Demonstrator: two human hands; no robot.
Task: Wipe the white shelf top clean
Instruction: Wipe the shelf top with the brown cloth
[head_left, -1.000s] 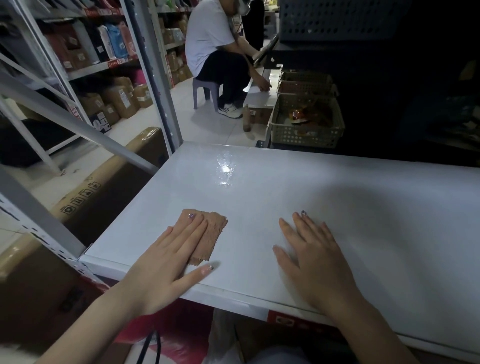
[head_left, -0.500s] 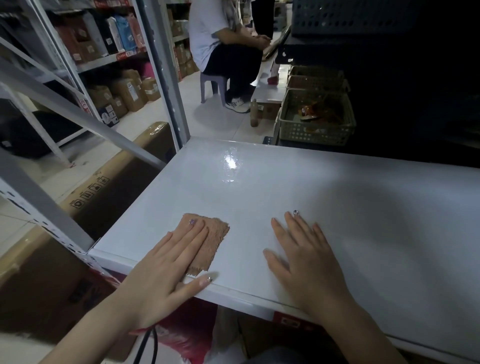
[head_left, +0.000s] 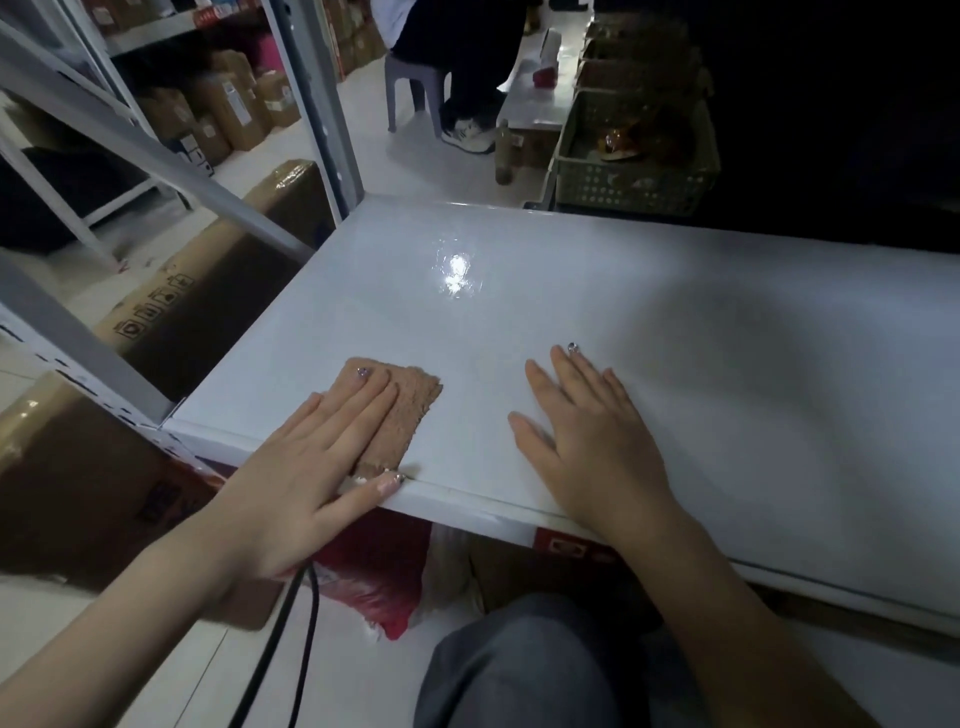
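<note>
Head view, the only one on offer: the left hand (head_left: 306, 467) lies flat on a brown cloth (head_left: 402, 410), fingers straight and close together, pinning it to the white shelf top (head_left: 597, 291) at the near left corner. The cloth's near end sits right at the front lip, and the thumb rests along that lip. The right hand (head_left: 597, 441) lies palm down on the bare surface beside the cloth, fingers a little spread, holding nothing; it looks to be steadying the body.

To my eye the wipe is at an early stage: the cloth covers only a small patch, and the broad middle and right of the shelf lie beyond it. Doing it well likely means keeping even pressure through the flat palm, pushing in long overlapping strokes toward the far edge, and not letting the cloth slide off the lip.

The shelf top is glossy, with a bright glare spot near the far side and shadow over the right part. Grey metal uprights (head_left: 317, 98) stand at the left, cardboard boxes (head_left: 218, 270) fill the floor below, a perforated basket (head_left: 634, 171) sits beyond, and another person sits on a small stool (head_left: 410, 83).
</note>
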